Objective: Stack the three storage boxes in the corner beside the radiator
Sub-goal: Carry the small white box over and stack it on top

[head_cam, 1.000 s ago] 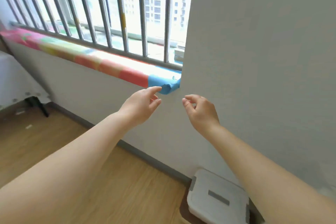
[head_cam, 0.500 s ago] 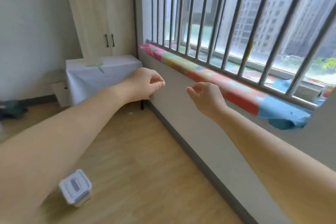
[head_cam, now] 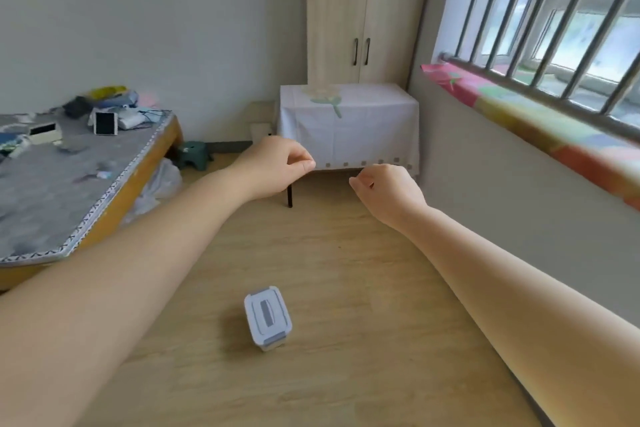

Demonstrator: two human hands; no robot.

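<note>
One small white storage box (head_cam: 267,317) with a grey handle strip on its lid stands alone on the wooden floor, low in the middle of the view. My left hand (head_cam: 277,166) floats well above and beyond it, fingers curled with thumb and forefinger touching, holding nothing. My right hand (head_cam: 388,189) hangs to the right at about the same height, fingers loosely curled and empty. No other storage box and no radiator show in this view.
A low bed (head_cam: 69,184) with scattered items fills the left. A cloth-covered table (head_cam: 348,121) stands ahead before a wardrobe (head_cam: 363,10). A small green stool (head_cam: 194,154) sits by the bed. A barred window with a colourful sill (head_cam: 540,121) runs along the right wall.
My view has swung left, away from the corner where a box lay by the wall, across the window to the room. Both hands stayed raised and empty; the left has closed into a pinch.
</note>
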